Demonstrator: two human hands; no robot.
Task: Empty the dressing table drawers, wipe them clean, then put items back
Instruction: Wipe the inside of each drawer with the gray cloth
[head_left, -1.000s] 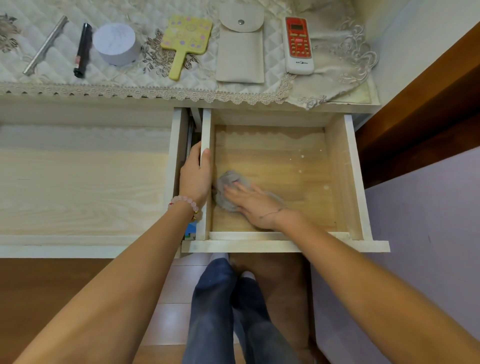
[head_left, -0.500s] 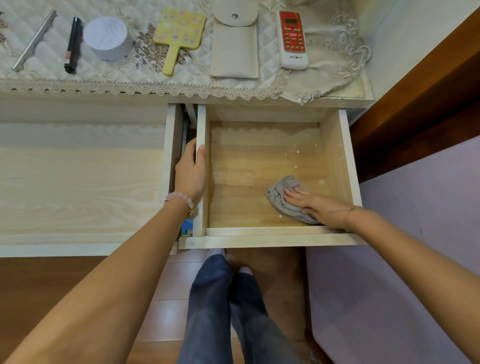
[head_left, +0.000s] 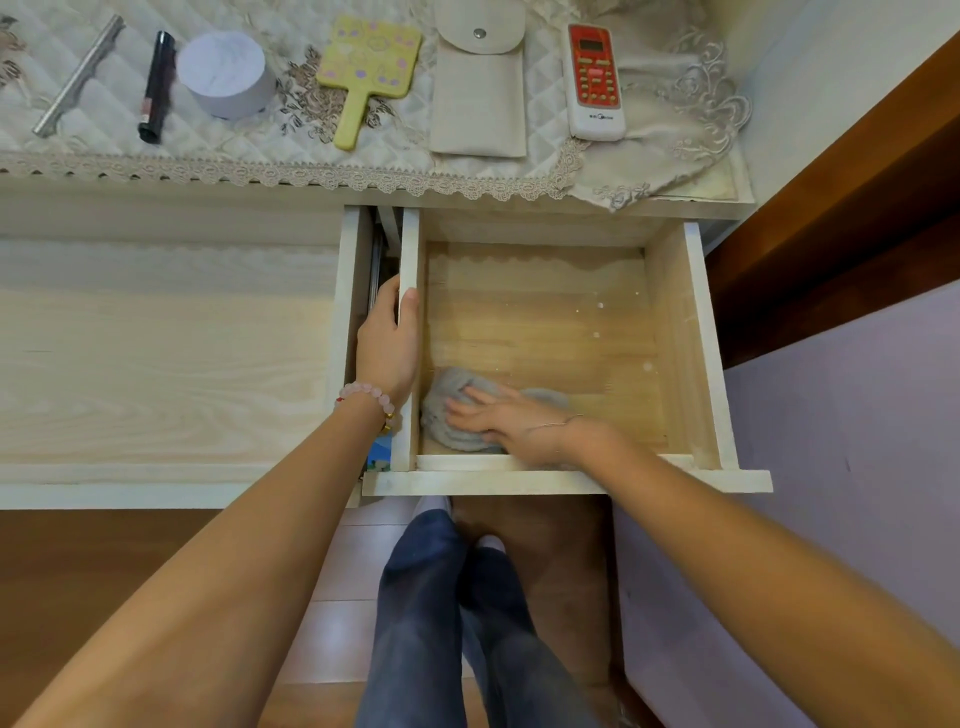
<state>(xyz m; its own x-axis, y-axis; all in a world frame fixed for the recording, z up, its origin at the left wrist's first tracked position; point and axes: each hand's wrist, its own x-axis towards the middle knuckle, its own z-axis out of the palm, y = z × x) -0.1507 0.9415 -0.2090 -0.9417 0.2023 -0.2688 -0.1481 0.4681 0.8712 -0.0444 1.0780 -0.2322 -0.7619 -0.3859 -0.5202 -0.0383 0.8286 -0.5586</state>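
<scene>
Right hand (head_left: 511, 423) pressing a grey cloth (head_left: 449, 415) with fingers flat and slightly spread in the open drawer (head_left: 675, 338) near-left corner, left hand (head_left: 387, 348) curled over the drawer's left wall

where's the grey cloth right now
Head view: the grey cloth lies in the near-left corner of the open right drawer, under the right hand, by the left hand.

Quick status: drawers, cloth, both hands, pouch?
right drawer: pulled open, cloth inside
left drawer: pulled open, bare wood bottom showing
cloth: bunched, front-left corner, under right hand
left hand: grips right drawer's left wall
right hand: flat, pressing cloth
pouch: flap snapped shut
</scene>
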